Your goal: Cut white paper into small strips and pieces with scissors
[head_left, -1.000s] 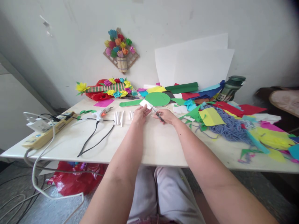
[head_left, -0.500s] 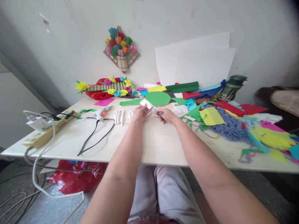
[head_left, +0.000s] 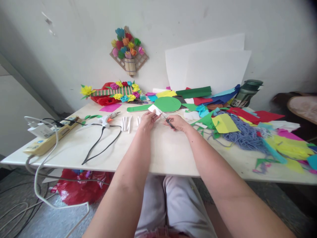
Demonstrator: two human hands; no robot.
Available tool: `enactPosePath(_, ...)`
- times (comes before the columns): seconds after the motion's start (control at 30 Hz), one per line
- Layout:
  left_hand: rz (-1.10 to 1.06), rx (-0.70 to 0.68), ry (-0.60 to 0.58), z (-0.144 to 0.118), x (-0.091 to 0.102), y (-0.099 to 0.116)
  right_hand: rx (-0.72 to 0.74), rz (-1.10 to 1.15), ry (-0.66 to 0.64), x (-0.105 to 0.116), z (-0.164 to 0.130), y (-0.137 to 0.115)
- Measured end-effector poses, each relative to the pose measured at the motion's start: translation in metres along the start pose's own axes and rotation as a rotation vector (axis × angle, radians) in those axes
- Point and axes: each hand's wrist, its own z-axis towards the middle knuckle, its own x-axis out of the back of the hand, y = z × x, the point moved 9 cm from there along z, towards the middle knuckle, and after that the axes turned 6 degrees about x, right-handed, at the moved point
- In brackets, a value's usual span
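Holding a small white paper piece [head_left: 154, 109] between its fingers, the left hand [head_left: 148, 119] stays almost where it was a moment ago; the right hand [head_left: 178, 123], at its 3 o'clock, still grips the scissors [head_left: 168, 121], blades touching the paper, so cutting seems barely advanced; paper rolls [head_left: 127, 124] lie at 9 o'clock

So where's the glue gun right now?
The glue gun lies on the table, left of the person's left hand, just beyond the row of small white rolls, with its black cord trailing toward the near edge.
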Motion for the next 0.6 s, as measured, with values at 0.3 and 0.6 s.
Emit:
enactPosePath(0.3, -0.02, 0.002, 0.025, 0.0015, 0.0017, -0.0024, 0.048, 0.001, 0.019, 0.0023, 0.0008, -0.0054)
enactPosePath(0.6, 0.092, 0.006, 0.02, 0.0002, 0.0008, -0.0037, 0.056, -0.031, 0.045, 0.0061, 0.0006, -0.0077)
